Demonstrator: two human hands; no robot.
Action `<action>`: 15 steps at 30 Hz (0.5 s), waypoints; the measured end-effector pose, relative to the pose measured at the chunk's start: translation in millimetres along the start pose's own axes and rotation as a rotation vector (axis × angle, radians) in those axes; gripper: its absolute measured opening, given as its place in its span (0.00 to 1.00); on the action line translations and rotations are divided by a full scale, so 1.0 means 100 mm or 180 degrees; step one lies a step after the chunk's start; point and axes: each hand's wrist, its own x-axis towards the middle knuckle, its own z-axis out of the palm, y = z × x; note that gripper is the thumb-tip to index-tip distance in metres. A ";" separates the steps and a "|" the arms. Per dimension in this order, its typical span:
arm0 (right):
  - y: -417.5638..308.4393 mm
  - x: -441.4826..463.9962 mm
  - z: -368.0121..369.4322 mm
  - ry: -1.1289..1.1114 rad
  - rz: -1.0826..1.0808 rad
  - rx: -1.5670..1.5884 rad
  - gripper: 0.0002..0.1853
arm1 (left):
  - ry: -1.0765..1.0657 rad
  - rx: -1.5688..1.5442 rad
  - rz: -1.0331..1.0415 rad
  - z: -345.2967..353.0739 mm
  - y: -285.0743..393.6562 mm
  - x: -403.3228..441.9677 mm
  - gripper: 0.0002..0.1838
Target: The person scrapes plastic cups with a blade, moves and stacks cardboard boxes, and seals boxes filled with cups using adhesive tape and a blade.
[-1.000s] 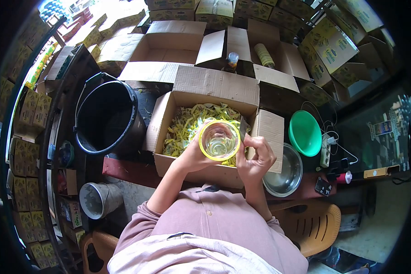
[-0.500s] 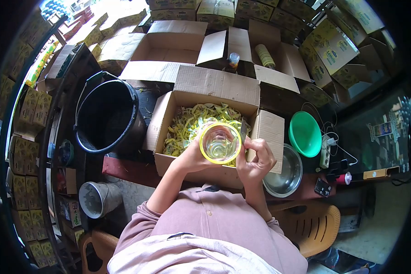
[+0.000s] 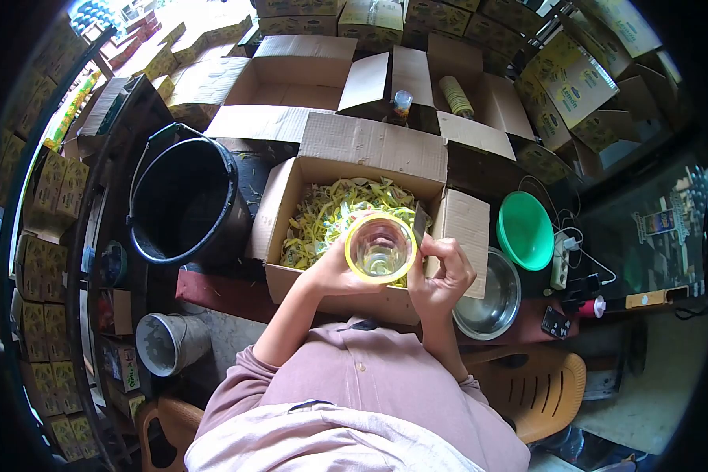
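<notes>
My left hand [image 3: 326,266] has its fingers curled round a clear cup [image 3: 380,267] with a yellow rim, held above the near edge of the open carton [image 3: 374,145] of yellow strips [image 3: 326,212]. My right hand [image 3: 440,275] pinches what looks like a thin dark blade [image 3: 419,224] beside that rim. "Lemon" reads on a yellow box [image 3: 570,82] toward the far right. A narrow gap parts the black bucket [image 3: 185,200] from the carton's left side; the glass bowl [image 3: 492,295] sits at the worktop's [image 3: 248,169] near edge, right of the carton.
</notes>
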 end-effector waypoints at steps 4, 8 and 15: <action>-0.03 -0.03 0.03 0.0195 0.0100 0.0045 0.08 | 0.0316 -0.0620 -0.0039 0.10 0.01 0.07 0.35; -0.07 -0.02 0.03 0.0124 0.0100 -0.0076 0.07 | 0.0472 -0.0741 0.0033 0.11 -0.05 0.06 0.30; -0.09 -0.01 0.05 0.0101 0.0051 -0.0375 0.06 | 0.0627 -0.0330 0.0104 0.13 -0.03 0.07 0.33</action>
